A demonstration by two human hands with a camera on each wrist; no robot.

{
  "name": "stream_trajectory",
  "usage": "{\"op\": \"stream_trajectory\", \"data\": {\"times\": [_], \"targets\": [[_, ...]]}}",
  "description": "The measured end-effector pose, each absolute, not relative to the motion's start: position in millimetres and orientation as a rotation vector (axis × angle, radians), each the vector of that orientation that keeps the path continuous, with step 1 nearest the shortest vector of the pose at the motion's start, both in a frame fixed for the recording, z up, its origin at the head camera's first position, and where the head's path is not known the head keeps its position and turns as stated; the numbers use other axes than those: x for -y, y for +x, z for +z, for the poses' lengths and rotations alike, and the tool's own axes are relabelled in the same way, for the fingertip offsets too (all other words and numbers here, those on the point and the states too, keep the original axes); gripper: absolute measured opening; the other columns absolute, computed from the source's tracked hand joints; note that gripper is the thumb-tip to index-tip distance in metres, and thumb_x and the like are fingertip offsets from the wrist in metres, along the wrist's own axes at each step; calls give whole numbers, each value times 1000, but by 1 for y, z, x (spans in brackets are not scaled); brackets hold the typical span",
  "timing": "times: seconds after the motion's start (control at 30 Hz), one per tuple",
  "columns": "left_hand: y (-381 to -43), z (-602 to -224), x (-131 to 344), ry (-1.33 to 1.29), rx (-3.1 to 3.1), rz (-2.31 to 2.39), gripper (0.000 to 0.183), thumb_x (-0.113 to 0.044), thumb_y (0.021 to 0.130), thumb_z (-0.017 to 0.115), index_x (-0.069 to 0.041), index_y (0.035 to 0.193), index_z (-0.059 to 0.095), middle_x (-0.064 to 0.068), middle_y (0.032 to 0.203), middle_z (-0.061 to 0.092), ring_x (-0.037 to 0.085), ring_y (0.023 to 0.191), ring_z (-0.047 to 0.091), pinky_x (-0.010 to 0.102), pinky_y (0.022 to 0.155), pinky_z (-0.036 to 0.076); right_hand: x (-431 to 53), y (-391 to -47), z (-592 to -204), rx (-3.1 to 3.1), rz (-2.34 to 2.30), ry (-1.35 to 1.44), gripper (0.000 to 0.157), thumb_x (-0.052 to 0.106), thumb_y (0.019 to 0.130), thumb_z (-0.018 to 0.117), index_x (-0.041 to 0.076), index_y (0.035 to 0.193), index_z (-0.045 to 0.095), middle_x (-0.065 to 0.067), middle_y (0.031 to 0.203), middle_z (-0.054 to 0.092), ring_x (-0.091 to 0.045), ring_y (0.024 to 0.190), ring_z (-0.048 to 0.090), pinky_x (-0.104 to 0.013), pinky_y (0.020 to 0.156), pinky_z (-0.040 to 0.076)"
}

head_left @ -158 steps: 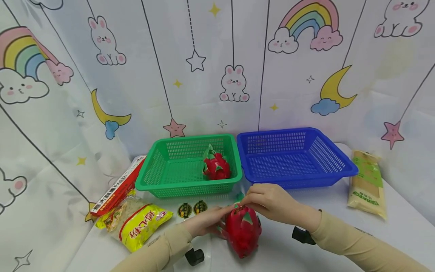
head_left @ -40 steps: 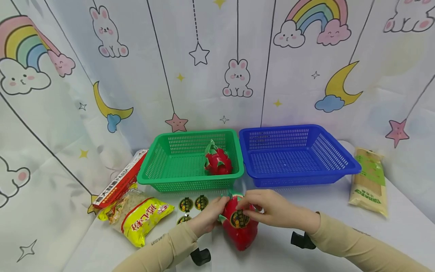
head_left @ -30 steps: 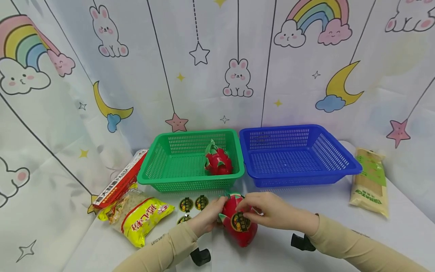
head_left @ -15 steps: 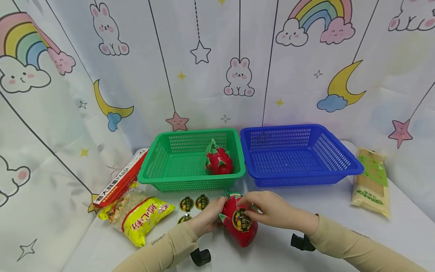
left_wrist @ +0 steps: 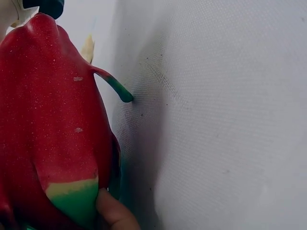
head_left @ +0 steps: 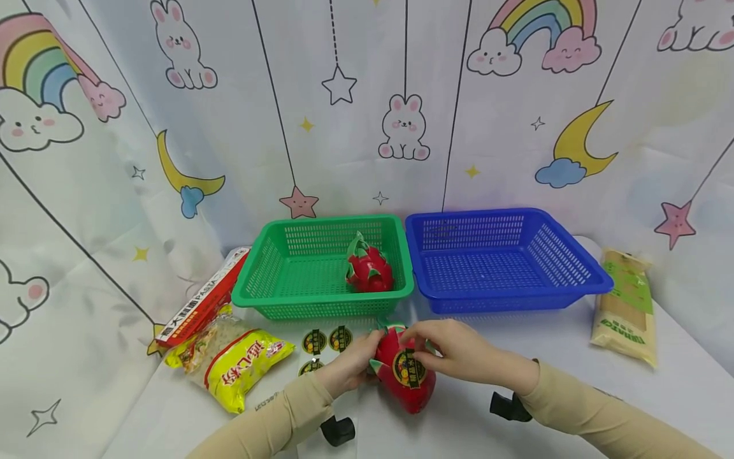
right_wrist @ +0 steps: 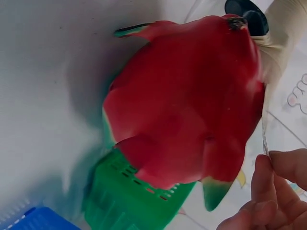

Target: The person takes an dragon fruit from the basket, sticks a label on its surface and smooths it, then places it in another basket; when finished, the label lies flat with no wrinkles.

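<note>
Over the dragon fruit (head_left: 411, 400), the right hand (head_left: 459, 349) pinches a sticker (head_left: 410, 370).

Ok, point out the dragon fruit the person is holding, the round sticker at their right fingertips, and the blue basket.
Held dragon fruit (right_wrist: 184, 103): right wrist view, middle of its red skin.
Round sticker (head_left: 410, 370): head view, middle of its printed face.
Blue basket (head_left: 518, 302): head view, its front wall.

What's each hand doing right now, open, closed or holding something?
Left hand: closed, holding the nearer dragon fruit.
Right hand: closed, pinching a sticker between thumb and finger.
</note>
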State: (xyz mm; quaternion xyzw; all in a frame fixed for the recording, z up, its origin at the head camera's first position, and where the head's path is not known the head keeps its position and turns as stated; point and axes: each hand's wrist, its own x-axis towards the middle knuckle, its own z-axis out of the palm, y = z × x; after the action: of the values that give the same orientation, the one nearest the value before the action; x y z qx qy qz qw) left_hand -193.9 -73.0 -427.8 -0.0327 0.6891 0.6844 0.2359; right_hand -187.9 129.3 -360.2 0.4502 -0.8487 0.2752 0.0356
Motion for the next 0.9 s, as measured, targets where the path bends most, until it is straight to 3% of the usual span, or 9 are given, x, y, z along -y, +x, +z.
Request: {"op": "stream_trajectory", "data": {"times": [0.3,0.53,0.67,0.9], "targets": [[-192,-426,72,-109,-1893,1866,54,-42,98,33,2,125,48,17,117,58,24,100,58,47,80,50,-128,-191,-364,2690,775,1325,24,10,82,67,13,105,61,12,76,57,-5,63,48,-14,55,41],[-178,-417,70,-50,-1930,1927,66,-51,94,40,5,128,40,19,120,54,23,101,58,41,84,49,-129,-194,-366,2679,726,1310,25,11,81,69,13,105,61,13,73,53,-8,61,49,-14,53,40],[-166,-411,68,-22,-1987,1941,74,-48,91,49,6,135,25,22,129,45,27,109,54,44,89,47,-130,-195,-367,2697,719,1288,27,13,81,69,12,107,60,11,76,53,-8,64,49,-14,54,41],[-157,-410,64,5,-2016,1956,84,-35,81,68,0,140,19,15,134,43,27,120,45,48,101,38,-134,-194,-368,2755,744,1233,31,20,82,70,14,111,59,8,84,53,-1,63,43,-15,53,40]]}}
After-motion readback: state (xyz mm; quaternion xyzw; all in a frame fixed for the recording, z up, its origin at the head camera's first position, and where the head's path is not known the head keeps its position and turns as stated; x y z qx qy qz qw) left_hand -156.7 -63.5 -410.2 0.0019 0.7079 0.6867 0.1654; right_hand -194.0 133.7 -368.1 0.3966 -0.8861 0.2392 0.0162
